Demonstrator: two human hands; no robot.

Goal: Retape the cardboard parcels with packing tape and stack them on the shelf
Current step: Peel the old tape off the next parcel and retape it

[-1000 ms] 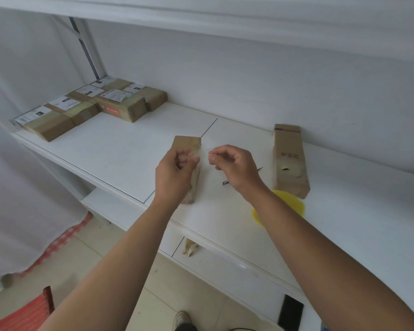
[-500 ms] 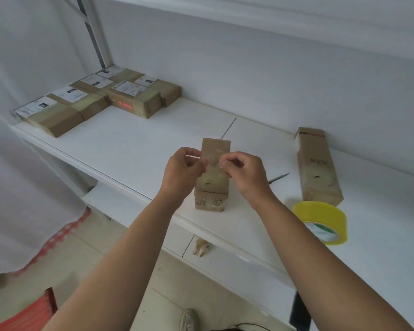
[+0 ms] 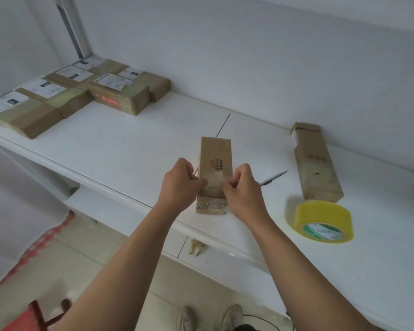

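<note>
at the centre of the frame a parcel lies on the white shelf, near its front edge; the left hand and right hand meet over its near end, fingers curled, pinching a strip of clear tape stretched across it (the strip is faint); to the right lie a second parcel, a yellow tape roll and a blade; labelled parcels sit grouped at the upper left.
</note>
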